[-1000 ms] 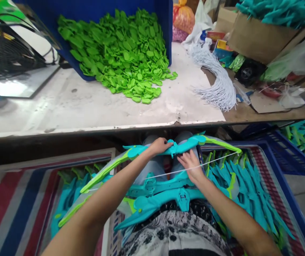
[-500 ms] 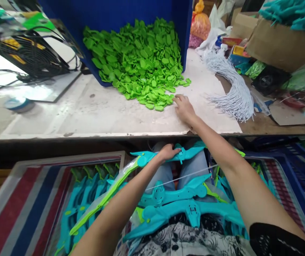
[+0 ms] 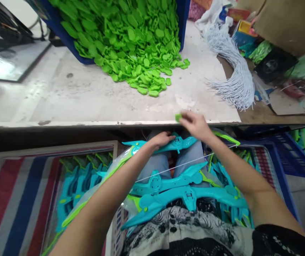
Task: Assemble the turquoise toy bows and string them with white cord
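My left hand (image 3: 162,139) is closed around a turquoise toy bow (image 3: 183,143) with lime-green limbs and a white string, held above my lap. Between the fingertips of my right hand (image 3: 196,124) is a small lime-green plastic piece (image 3: 178,117), just over the table's front edge and above the bow. Two more turquoise bows lie across my lap, one (image 3: 168,183) in front of the other (image 3: 165,203). A heap of similar green pieces (image 3: 141,53) spills onto the table from a blue bin (image 3: 183,28).
A bundle of white strings (image 3: 235,78) lies on the table (image 3: 93,92) at right, beside boxes and clutter. Crates with more bows (image 3: 72,192) stand at both sides of my legs. A blue basket (image 3: 288,149) is farther right. A black fan (image 3: 5,32) stands at left.
My right hand has drawn back from the green heap toward the bow, with a green piece now in its fingers. My left hand still holds the bow. The camera view has shifted.
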Demonstrator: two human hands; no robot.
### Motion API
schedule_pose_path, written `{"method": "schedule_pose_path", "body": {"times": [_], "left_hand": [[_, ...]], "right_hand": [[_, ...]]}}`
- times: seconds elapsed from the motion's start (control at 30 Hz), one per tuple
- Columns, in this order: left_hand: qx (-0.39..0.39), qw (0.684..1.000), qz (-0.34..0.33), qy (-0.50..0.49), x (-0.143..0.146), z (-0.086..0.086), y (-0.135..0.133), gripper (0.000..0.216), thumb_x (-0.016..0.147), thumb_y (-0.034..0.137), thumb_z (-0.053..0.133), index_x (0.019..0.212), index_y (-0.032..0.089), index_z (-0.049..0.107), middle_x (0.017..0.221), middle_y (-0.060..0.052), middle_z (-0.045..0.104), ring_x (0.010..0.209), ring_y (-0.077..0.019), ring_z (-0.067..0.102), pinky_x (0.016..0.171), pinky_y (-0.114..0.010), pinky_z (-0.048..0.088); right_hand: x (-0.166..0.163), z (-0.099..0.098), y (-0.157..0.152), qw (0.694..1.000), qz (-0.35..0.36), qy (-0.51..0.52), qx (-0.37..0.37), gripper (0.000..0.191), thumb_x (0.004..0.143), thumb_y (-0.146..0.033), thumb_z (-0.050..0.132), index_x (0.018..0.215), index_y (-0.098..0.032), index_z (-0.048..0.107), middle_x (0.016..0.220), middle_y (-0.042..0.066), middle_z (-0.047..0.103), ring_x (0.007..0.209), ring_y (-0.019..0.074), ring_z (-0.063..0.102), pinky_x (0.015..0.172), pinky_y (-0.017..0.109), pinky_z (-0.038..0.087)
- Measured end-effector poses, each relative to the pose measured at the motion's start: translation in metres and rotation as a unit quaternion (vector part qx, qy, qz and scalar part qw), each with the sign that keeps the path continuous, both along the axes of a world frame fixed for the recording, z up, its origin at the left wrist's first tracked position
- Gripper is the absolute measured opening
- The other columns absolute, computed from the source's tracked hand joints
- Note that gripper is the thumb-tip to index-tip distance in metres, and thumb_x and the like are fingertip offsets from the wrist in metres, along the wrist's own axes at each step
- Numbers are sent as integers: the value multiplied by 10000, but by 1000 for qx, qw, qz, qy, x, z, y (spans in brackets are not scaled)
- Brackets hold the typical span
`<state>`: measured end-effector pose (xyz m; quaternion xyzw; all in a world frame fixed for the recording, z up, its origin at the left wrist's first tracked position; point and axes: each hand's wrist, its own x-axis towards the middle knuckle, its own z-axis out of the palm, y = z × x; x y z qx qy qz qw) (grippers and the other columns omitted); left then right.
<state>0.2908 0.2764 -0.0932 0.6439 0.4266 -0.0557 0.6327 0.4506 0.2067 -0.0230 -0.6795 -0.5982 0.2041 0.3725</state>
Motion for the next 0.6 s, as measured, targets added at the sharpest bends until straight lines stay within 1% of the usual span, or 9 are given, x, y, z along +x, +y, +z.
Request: {"method": "schedule_pose_path", "body": {"times": [0.03, 0.1, 0.17, 0.23, 0.3, 0.4, 0.53, 0.6], "left_hand": [[-5, 1000, -1, -6, 1, -1, 0, 334, 807, 336, 612, 1068, 140, 683, 1170, -117, 702, 1066, -269, 631, 867, -315, 481], [-15, 1000, 0, -19, 3, -1, -3, 312, 825, 305, 581, 1055, 120, 680, 1130, -130, 712, 1029, -264, 641, 852, -322, 488], [-14, 999, 8, -28, 5, -1, -6, 292, 821, 278, 585, 1043, 111, 676, 1108, -138, 714, 987, -252, 649, 830, -318, 492], [2, 999, 11, -32, 8, 2, -9, 274, 818, 259, 587, 1029, 107, 672, 1099, -144, 712, 952, -241, 650, 812, -314, 494], [22, 999, 8, -33, 9, 4, -12, 248, 822, 246, 576, 1002, 104, 670, 1081, -142, 711, 924, -231, 648, 803, -310, 490], [36, 998, 9, -40, 10, 6, -14, 204, 809, 240, 580, 944, 118, 671, 1015, -114, 716, 885, -216, 643, 789, -298, 486], [33, 998, 15, -47, 9, 3, -13, 153, 801, 241, 578, 879, 135, 655, 901, -79, 709, 818, -195, 624, 737, -280, 482], [35, 998, 13, -47, 9, 3, -13, 135, 801, 240, 572, 850, 137, 645, 855, -71, 699, 789, -188, 611, 713, -274, 473]], "right_hand": [[-9, -9, -24, 998, -5, 36, -47, 213, 857, -280, 574, 994, -159, 684, 852, 33, 686, 771, 155, 610, 743, 286, 481], [-22, -31, -59, 987, -53, 79, -126, 247, 831, -268, 576, 996, -146, 715, 755, 21, 689, 673, 143, 597, 648, 255, 457], [-29, -49, -75, 978, -107, 85, -159, 267, 820, -264, 566, 988, -146, 737, 672, 5, 671, 607, 133, 569, 588, 232, 417], [-33, -58, -77, 975, -134, 75, -158, 277, 820, -266, 556, 981, -154, 751, 634, -6, 657, 582, 127, 552, 566, 218, 388], [-34, -57, -74, 974, -143, 66, -161, 285, 827, -269, 551, 988, -158, 759, 635, -10, 661, 581, 127, 554, 559, 211, 374], [-36, -50, -70, 971, -146, 48, -182, 298, 844, -271, 551, 1031, -172, 761, 674, -8, 691, 620, 143, 596, 570, 211, 385], [-44, -42, -69, 970, -149, 29, -191, 320, 870, -282, 547, 1107, -194, 743, 898, 21, 760, 778, 182, 670, 672, 232, 460], [-48, -39, -69, 969, -148, 17, -197, 332, 884, -286, 540, 1139, -190, 729, 937, 37, 762, 811, 189, 680, 720, 244, 481]]}}
